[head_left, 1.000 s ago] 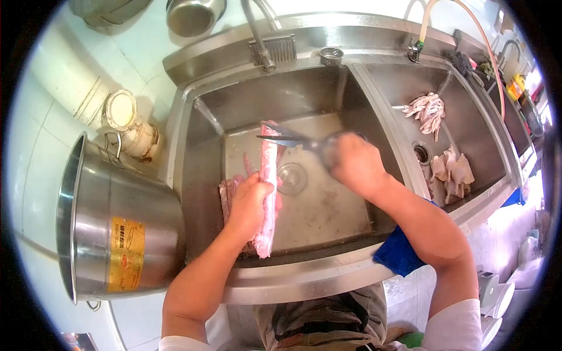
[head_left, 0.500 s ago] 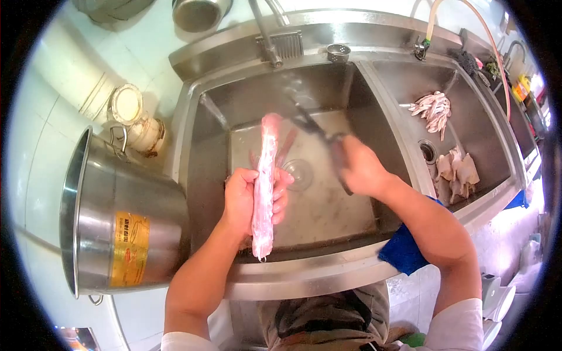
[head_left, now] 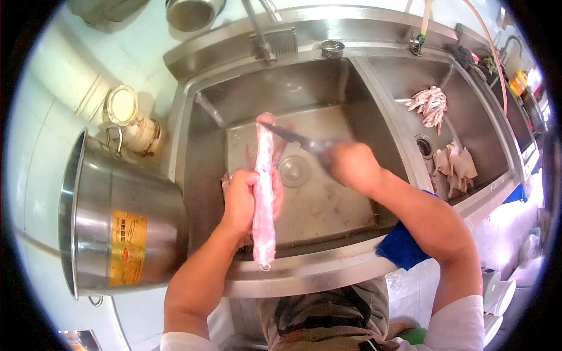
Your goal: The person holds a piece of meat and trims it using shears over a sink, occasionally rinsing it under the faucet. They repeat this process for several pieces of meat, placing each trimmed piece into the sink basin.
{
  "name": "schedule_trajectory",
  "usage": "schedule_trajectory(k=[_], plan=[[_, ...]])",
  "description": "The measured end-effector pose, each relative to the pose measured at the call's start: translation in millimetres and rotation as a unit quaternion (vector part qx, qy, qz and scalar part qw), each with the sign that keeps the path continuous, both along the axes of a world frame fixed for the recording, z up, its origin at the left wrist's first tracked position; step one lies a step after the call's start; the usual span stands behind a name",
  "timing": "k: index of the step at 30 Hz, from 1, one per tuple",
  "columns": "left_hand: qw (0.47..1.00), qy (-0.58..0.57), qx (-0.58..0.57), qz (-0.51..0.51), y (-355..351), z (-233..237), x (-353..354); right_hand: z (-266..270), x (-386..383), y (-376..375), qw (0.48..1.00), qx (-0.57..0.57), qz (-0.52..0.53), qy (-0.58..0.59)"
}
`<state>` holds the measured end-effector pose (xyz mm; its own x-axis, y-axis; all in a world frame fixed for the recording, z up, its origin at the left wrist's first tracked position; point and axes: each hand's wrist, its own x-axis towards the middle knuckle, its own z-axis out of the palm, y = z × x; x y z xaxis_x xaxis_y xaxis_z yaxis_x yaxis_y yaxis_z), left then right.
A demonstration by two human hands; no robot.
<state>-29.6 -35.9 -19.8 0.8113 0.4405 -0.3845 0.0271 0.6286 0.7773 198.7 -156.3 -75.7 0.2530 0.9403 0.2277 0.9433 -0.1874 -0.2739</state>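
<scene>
My left hand (head_left: 243, 202) is closed around a long, pinkish-white poultry neck (head_left: 264, 193), held upright over the large sink basin (head_left: 374, 193). The thumb presses on its front and the other fingers wrap behind it. In my right hand (head_left: 357, 168) is a pair of dark-handled kitchen scissors (head_left: 301, 140). The blades point left and meet the upper end of the neck; motion blur hides how far apart they are. More reddish meat pieces (head_left: 250, 161) lie in the basin, partly hidden behind the neck and my left hand.
On the right, a smaller basin (head_left: 468, 105) holds a pile of pale strips (head_left: 430, 106) and several pale skin-like pieces (head_left: 455, 167). A tall steel pot (head_left: 93, 205) stands left of the sink. A faucet (head_left: 263, 41) rises behind it. A blue cloth (head_left: 401, 245) hangs over the front edge.
My right hand has brought the scissors left and down, so the blades now reach the neck's top end. The neck has shifted slightly downward in view with my left hand still around it.
</scene>
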Motion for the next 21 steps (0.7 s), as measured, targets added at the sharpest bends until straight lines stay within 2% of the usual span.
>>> schedule_trajectory(k=[2,5,6,8,9,11,13,15,17,18,20,21], plan=[[0.999,-0.043,-0.024,-0.011,-3,2,-1,-1,1,-2,1.0,0.002,-0.017,0.023],[0.998,-0.034,0.049,-0.037,-2,-1,-3,21,-14,-3,0.996,0.035,-0.048,0.066],[0.998,-0.032,0.038,-0.033,-2,-1,-3,29,-17,-4,0.993,0.053,-0.065,0.081],[0.999,-0.027,0.013,-0.03,-2,-1,-3,24,-14,-4,0.995,0.096,-0.036,0.019],[0.996,0.027,0.079,-0.019,-4,1,-2,22,-13,-5,0.993,0.117,-0.023,-0.012],[0.968,0.135,0.21,0.001,-8,6,0,22,-13,-2,0.995,0.079,-0.045,-0.026],[0.931,0.16,0.33,0.006,-4,-4,0,21,-9,-1,0.997,0.056,-0.059,-0.017],[0.949,0.119,0.291,0.005,-1,-5,-1,20,-4,1,0.997,0.048,-0.066,0.017],[0.996,0.017,0.081,-0.008,3,0,-1,28,0,-1,0.977,0.025,-0.061,0.202],[0.999,-0.02,0.037,-0.025,5,1,-1,32,1,-1,0.954,0.013,-0.056,0.293],[0.993,-0.09,-0.054,-0.056,7,-2,-3,8,13,-2,0.954,0.029,0.018,0.297],[0.988,-0.129,-0.025,-0.083,10,-6,-2,6,12,0,0.951,0.044,0.031,0.305]])
